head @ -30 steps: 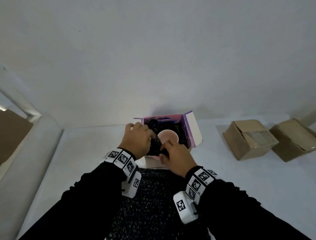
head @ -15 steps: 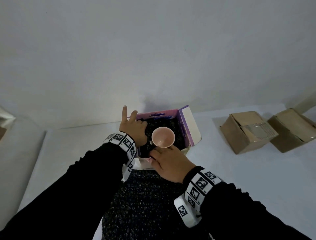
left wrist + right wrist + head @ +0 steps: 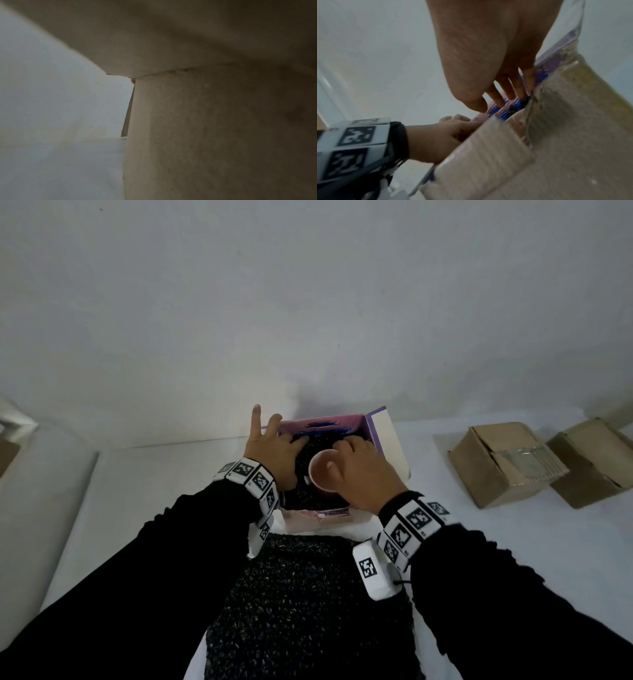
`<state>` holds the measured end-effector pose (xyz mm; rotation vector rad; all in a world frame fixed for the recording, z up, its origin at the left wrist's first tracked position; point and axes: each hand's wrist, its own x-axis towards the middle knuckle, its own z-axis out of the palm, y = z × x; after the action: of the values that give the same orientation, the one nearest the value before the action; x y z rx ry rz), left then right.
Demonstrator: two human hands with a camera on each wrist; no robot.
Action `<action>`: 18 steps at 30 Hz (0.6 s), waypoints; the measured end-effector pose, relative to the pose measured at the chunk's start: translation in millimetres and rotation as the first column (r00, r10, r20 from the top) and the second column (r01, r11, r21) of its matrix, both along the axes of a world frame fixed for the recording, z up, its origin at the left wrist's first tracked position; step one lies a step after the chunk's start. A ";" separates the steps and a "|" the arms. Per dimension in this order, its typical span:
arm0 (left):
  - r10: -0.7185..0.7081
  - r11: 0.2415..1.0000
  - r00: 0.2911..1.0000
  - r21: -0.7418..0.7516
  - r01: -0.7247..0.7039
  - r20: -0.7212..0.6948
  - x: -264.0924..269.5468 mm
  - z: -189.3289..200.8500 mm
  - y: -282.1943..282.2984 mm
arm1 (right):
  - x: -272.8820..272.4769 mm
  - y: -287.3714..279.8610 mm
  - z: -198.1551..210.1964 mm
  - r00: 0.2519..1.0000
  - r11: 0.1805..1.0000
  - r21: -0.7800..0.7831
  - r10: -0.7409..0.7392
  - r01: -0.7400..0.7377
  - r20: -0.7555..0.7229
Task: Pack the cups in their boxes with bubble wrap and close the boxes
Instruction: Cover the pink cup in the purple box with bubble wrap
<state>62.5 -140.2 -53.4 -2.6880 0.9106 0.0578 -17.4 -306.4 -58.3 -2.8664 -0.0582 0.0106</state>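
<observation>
Now moved off the pink ceramic cup (image 3: pixel 323 472), seated in the open purple cardboard box (image 3: pixel 383 436), right hand (image 3: pixel 363 470) and left hand (image 3: pixel 274 453) tucking black bubble wrap (image 3: pixel 305 491) with loosely curled fingers, cushioning nearly done, flaps unclosed.

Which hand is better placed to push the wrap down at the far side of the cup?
Probably the right hand: its fingertips already reach past the cup onto the black wrap by the box back wall. The left hand is at the left edge.
</observation>
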 end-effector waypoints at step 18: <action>0.013 1.000 0.991 -0.019 -0.015 -0.135 1.1 -3.6 0.0 | 29.4 8.8 -21.3 0.959 1.000 -0.006 -0.004 0.003 -0.284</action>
<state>63.6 -140.3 -57.0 -2.7363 0.9358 0.2376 12.0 -297.6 -79.5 -2.8386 0.0045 0.4211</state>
